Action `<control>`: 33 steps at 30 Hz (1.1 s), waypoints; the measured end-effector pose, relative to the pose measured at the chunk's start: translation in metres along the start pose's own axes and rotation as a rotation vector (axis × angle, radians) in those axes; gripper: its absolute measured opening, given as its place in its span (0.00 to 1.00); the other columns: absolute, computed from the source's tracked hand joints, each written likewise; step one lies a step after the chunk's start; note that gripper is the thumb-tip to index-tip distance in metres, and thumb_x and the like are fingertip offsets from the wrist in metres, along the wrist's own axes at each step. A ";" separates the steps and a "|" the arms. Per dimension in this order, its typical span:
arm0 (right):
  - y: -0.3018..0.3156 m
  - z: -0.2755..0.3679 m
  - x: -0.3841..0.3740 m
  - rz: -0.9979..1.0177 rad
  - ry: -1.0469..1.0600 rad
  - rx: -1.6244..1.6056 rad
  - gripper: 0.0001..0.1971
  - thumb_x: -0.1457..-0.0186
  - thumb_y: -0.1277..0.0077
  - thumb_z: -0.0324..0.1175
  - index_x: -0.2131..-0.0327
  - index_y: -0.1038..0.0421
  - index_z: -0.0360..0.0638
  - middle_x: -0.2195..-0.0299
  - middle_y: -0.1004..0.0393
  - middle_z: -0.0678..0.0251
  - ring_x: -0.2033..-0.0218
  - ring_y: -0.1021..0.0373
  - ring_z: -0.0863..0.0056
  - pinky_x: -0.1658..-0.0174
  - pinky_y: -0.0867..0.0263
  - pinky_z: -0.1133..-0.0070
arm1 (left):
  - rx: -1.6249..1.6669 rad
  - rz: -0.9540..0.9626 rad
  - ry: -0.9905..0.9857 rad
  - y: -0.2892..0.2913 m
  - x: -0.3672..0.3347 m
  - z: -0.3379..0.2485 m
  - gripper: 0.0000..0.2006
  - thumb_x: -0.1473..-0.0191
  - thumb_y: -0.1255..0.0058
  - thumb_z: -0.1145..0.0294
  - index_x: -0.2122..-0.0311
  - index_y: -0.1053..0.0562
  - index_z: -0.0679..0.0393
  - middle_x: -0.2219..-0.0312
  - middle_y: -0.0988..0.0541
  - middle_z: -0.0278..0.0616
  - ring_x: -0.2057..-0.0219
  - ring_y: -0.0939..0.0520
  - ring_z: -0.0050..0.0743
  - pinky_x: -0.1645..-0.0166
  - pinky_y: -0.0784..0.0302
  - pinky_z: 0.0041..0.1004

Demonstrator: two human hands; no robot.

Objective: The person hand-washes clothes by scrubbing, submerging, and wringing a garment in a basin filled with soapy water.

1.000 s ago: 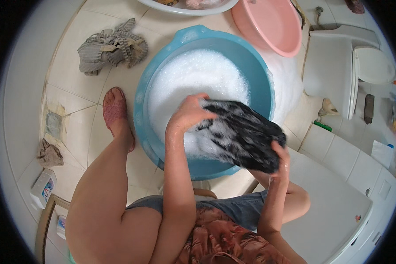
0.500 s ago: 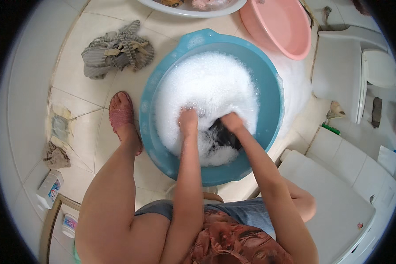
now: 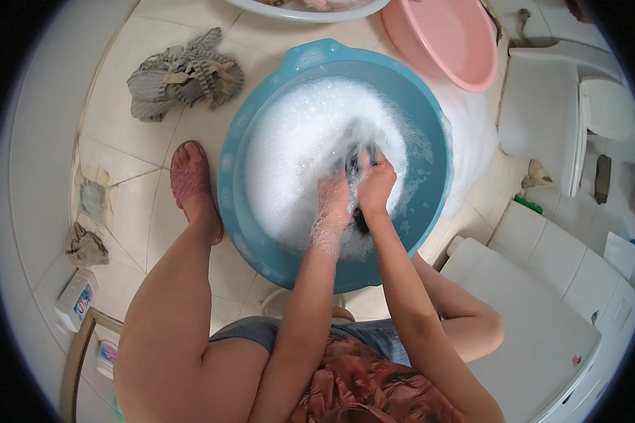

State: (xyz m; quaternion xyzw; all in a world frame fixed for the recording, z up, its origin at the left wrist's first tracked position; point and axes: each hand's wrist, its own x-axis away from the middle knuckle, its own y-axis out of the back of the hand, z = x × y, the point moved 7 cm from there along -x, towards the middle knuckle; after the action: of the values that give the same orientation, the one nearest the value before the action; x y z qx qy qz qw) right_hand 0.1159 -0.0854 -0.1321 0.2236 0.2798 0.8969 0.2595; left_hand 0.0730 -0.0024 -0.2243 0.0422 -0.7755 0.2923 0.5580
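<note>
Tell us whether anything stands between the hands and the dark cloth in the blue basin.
Nothing visible blocks the right hand, closed on the dark cloth. White foam partly hides the left hand, so its contact is unclear.

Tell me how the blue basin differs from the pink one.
The blue basin looks larger than the pink basin. The blue basin holds white foam and dark cloth, with the left hand and right hand in it; the pink basin's visible inside shows no foam or cloth. The picture's top edge crops the pink basin but not the blue one. Both are open-topped.
</note>
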 end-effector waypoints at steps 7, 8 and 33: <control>-0.020 0.025 0.055 0.160 0.310 0.202 0.12 0.58 0.47 0.35 0.77 0.31 0.33 0.81 0.31 0.49 0.77 0.31 0.54 0.72 0.35 0.71 | -0.463 0.089 -0.495 0.039 -0.016 0.005 0.31 0.47 0.61 0.54 0.44 0.49 0.65 0.56 0.35 0.49 0.57 0.31 0.34 0.52 0.35 0.29; -0.010 -0.003 0.022 0.111 0.179 0.269 0.13 0.58 0.47 0.35 0.78 0.31 0.33 0.81 0.31 0.50 0.77 0.31 0.53 0.71 0.35 0.70 | -0.232 0.047 -0.172 0.022 -0.011 0.006 0.32 0.49 0.58 0.53 0.46 0.47 0.67 0.56 0.34 0.50 0.57 0.31 0.37 0.53 0.34 0.30; 0.018 0.005 0.000 -0.062 0.127 0.122 0.11 0.56 0.48 0.32 0.76 0.34 0.33 0.80 0.31 0.53 0.78 0.34 0.68 0.71 0.37 0.76 | -0.045 0.083 -0.169 -0.022 0.007 0.002 0.18 0.48 0.56 0.59 0.58 0.33 0.63 0.64 0.30 0.41 0.63 0.30 0.26 0.59 0.34 0.22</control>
State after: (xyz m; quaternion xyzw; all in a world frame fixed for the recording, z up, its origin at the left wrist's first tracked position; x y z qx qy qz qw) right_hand 0.1122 -0.0959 -0.1173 0.1728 0.3565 0.8821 0.2548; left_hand 0.0769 -0.0193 -0.2096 0.0221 -0.8271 0.2931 0.4790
